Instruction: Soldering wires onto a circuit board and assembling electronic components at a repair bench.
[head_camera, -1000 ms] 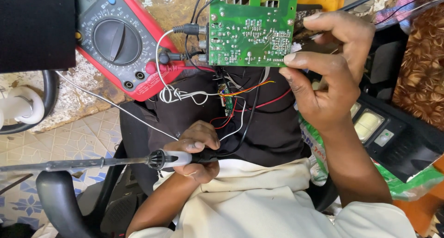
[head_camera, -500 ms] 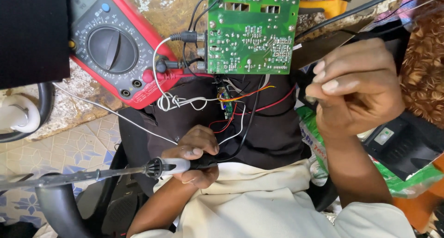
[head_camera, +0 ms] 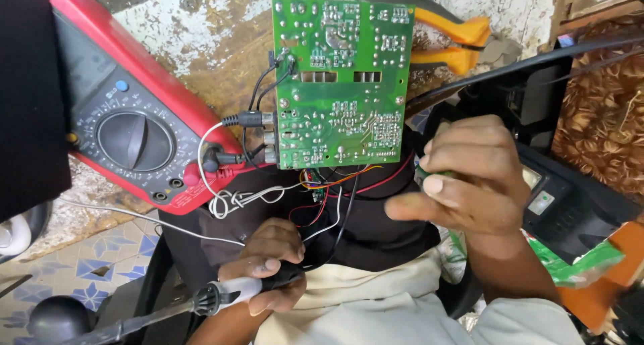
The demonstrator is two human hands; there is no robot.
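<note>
Left hand (head_camera: 272, 264): grip clamped on a soldering iron (head_camera: 221, 295), lower left of frame.
Right hand (head_camera: 469, 177): off the green circuit board (head_camera: 342, 83) it held a second ago, fingers curled together, perhaps pinching something small and green.
Board: upper centre, wired, beside the red multimeter (head_camera: 127, 130).

The right hand (head_camera: 469, 177) no longer grips the edge of the green circuit board (head_camera: 342, 83); it now hangs curled below and right of it, apart, pinching something small and green, too hidden to identify.
</note>
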